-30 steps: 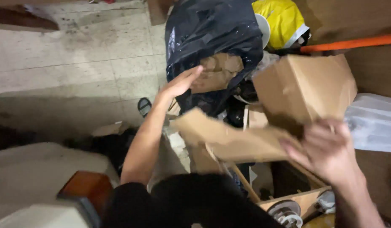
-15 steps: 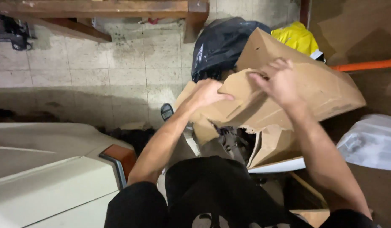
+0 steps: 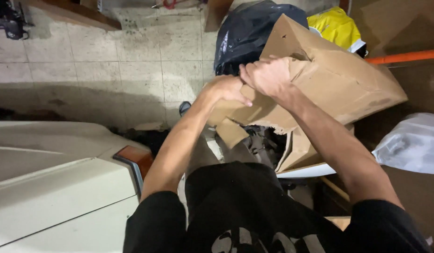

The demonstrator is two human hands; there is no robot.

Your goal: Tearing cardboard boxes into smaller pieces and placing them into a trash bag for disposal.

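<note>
Both hands have drawn closer together on the cardboard box since half a second ago, when the right hand lay higher on its top face. Left hand: fingers curled, gripping the torn lower edge of the box. Right hand: closed over the upper flap just beside the left hand, knuckles up. The box is held tilted in front of the chest, its long side running away to the right of the right hand; a loose flap hangs just below the left hand. What the box contains cannot be told.

Behind the hands, touching the far side of the box, stands a black bag, and beyond the right hand a yellow bag; their contents are hidden. An orange bar crosses well to the right. Below the right forearm lies a white plastic bag. Under the box, dark crumpled items sit in the gap near the knees.

Left of the left hand the tiled floor lies bare as far as a wooden beam. A white car body with an amber lamp borders the left forearm.
</note>
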